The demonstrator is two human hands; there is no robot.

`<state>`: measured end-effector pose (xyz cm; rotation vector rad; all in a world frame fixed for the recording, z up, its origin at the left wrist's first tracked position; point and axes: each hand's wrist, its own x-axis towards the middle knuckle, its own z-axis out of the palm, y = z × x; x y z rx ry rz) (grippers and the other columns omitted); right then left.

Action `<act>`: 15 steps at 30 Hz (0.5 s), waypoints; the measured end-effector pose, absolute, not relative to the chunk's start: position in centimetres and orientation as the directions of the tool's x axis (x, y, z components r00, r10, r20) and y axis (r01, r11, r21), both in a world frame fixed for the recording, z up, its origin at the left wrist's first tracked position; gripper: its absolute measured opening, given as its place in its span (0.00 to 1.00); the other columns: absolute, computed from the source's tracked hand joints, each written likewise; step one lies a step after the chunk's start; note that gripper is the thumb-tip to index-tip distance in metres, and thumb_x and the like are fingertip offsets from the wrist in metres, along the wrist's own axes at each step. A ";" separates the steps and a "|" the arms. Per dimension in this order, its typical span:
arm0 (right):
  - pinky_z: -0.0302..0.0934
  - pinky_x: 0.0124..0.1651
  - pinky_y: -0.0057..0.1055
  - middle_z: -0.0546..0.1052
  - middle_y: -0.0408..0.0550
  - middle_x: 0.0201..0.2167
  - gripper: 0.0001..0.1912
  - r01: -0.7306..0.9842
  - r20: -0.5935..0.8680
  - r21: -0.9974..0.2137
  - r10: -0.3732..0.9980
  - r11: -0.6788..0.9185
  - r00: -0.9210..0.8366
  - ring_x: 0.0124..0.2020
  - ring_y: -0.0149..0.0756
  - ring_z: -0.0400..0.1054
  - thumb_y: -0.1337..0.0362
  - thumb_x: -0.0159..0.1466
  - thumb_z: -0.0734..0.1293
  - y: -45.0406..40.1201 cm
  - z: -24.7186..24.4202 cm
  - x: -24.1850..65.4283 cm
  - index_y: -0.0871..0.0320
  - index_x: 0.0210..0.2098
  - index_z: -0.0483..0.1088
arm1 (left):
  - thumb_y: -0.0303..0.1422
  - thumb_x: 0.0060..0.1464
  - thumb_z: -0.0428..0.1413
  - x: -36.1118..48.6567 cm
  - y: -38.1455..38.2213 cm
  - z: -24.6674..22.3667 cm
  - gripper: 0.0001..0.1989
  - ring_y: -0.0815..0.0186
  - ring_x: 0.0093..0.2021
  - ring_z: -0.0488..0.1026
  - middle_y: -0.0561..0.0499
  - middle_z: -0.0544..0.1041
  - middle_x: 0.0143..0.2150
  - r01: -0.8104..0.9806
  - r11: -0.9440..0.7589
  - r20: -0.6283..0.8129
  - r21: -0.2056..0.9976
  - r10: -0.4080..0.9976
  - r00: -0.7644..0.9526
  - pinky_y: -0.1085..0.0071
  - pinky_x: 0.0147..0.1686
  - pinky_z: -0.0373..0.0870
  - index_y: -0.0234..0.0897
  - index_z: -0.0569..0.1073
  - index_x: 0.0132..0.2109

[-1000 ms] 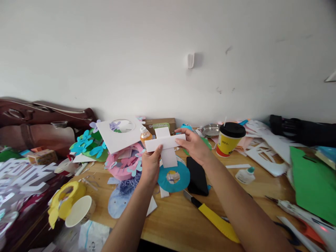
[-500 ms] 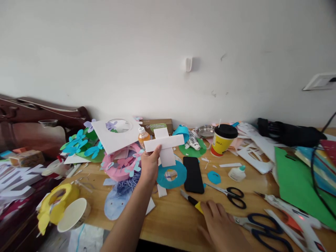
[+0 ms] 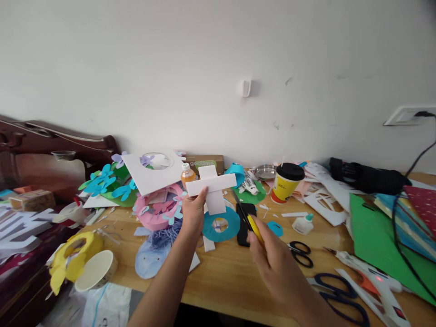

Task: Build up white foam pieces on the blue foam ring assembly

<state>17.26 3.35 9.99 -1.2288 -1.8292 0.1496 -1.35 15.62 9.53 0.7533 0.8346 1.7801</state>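
Note:
My left hand (image 3: 195, 209) pinches a white cross-shaped piece of card or foam board (image 3: 213, 184), held up above the table. A yellow and black utility knife (image 3: 248, 218) is gripped in my right hand (image 3: 272, 256), its blade pointing up and away to the left. The knife is apart from the white cross. Just behind and below the cross lies a blue paper ring (image 3: 231, 227). The black phone (image 3: 251, 211) is partly hidden by the knife and my right hand.
Right of my hands are black-handled scissors (image 3: 299, 254), navy-handled scissors (image 3: 340, 290), a glue bottle (image 3: 303, 224), a glue gun (image 3: 371, 277) and a lidded yellow cup (image 3: 288, 184). On the left sit a pink wreath (image 3: 143, 211), a yellow paper ring (image 3: 90, 245) and a paper bowl (image 3: 97, 271).
My right hand has lifted the utility knife off the table and brought it up toward the white cross. My left hand still holds the cross in nearly the same place.

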 end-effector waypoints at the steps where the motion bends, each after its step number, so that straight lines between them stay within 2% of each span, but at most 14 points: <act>1: 0.74 0.44 0.38 0.78 0.57 0.50 0.19 0.670 0.620 -0.540 0.779 0.509 -0.092 0.47 0.45 0.76 0.62 0.72 0.56 4.3 9.9 16.4 0.55 0.62 0.60 | 0.36 0.43 0.71 -1.4 15.5 9.5 0.19 0.60 0.42 0.80 0.45 0.84 0.43 -0.513 -0.276 0.116 0.813 0.940 -0.322 0.68 0.43 0.74 0.34 0.81 0.43; 4: 0.73 0.44 0.40 0.75 0.61 0.52 0.21 0.670 0.634 -0.546 0.771 0.503 -0.063 0.50 0.47 0.74 0.64 0.72 0.54 6.3 9.4 14.6 0.59 0.63 0.58 | 0.36 0.44 0.71 -1.6 15.3 9.4 0.20 0.61 0.42 0.80 0.44 0.83 0.43 -0.508 -0.283 0.119 0.814 0.936 -0.331 0.69 0.43 0.74 0.33 0.81 0.44; 7: 0.73 0.42 0.42 0.76 0.63 0.50 0.21 0.686 0.639 -0.539 0.768 0.489 -0.046 0.49 0.49 0.75 0.65 0.72 0.54 7.0 8.9 13.9 0.61 0.63 0.58 | 0.37 0.45 0.70 -1.7 15.2 9.4 0.20 0.59 0.44 0.80 0.43 0.83 0.44 -0.498 -0.287 0.135 0.818 0.938 -0.319 0.68 0.44 0.74 0.33 0.80 0.46; 15: 0.73 0.39 0.39 0.75 0.60 0.47 0.22 0.704 0.641 -0.493 0.761 0.510 -0.102 0.46 0.47 0.75 0.65 0.72 0.55 8.0 8.1 13.9 0.59 0.64 0.55 | 0.37 0.43 0.71 -1.6 15.2 9.6 0.18 0.60 0.41 0.81 0.44 0.84 0.42 -0.505 -0.288 0.133 0.814 0.938 -0.321 0.68 0.44 0.74 0.33 0.81 0.42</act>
